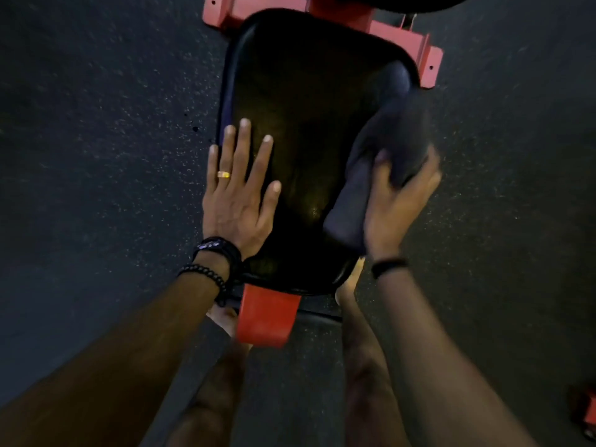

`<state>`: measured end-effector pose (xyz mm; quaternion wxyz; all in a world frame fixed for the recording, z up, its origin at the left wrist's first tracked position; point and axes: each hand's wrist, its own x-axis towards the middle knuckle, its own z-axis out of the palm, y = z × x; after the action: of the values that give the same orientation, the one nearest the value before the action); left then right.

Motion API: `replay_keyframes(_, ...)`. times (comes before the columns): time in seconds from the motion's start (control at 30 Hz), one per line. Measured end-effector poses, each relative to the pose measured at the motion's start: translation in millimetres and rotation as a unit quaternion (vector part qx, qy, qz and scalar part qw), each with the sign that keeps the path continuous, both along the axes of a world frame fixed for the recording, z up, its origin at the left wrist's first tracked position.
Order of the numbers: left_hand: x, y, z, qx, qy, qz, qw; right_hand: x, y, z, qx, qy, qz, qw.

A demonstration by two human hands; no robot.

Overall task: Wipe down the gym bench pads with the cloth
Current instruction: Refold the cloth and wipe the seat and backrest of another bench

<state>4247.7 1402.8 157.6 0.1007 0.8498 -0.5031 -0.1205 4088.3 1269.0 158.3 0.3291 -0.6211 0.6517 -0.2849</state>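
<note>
Now, pads: one black bench pad [309,130] fills the middle of your view; a second dark pad edge [416,1] peeks in at the top
Cloth: one dark cloth [383,156], blurred, draped over the pad's right edge
Left hand: your left hand [238,201] lies flat on the pad's left side, fingers straight and spread, grasping nothing
Right hand: your right hand [400,204] clutches the cloth, thumb on top
Frame: one red frame [267,317] under the pad
Floor: dark speckled floor [96,140] all round

Dim, grainy light — right hand [398,201] motion-blurred.
</note>
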Motion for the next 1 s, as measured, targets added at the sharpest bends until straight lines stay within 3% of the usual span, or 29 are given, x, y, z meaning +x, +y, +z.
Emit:
replay_keyframes(0.1,0.1,2.5,1.3,0.0,0.001,-0.005,1.0,-53.6,132.3,9.7,0.093,0.021,0.065,0.993)
replay_keyframes(0.17,0.9,-0.3,0.9,0.002,0.001,-0.004,1.0,-65.2,172.5,19.6,0.156,-0.019,0.042,0.987)
replay_keyframes(0.23,-0.2,-1.9,1.2,0.003,-0.002,-0.003,1.0,-49.9,136.6,8.4,0.111,-0.048,0.004,0.993)
replay_keyframes(0.33,1.9,-3.6,0.0,0.0,-0.007,-0.007,1.0,-0.1,-0.2,-5.4,-0.005,-0.034,-0.041,0.999)
replay_keyframes(0.43,2.0,-3.2,-0.9,-0.004,-0.008,-0.009,1.0,28.9,-94.1,-10.7,-0.007,-0.047,-0.07,0.996)
replay_keyframes(0.53,-0.5,-1.1,0.6,-0.001,-0.011,-0.005,1.0,22.8,-68.8,-6.1,0.0,-0.063,-0.054,0.997)
replay_keyframes(0.67,-0.3,-3.2,1.0,-0.005,-0.014,-0.003,1.0,-16.7,58.6,12.9,0.061,0.012,0.029,0.998)
replay_keyframes(0.73,0.0,-4.0,1.5,-0.005,-0.016,-0.002,1.0,-6.6,41.0,10.5,0.034,0.014,0.022,0.999)
replay_keyframes(0.9,0.9,-7.5,0.8,-0.01,-0.014,-0.008,1.0,50.0,-98.2,-4.5,-0.043,0.07,-0.057,0.995)
replay_keyframes(1.0,-0.7,-1.1,1.0,0.002,-0.011,-0.002,1.0,31.9,-53.6,3.1,-0.075,0.13,0.026,0.988)
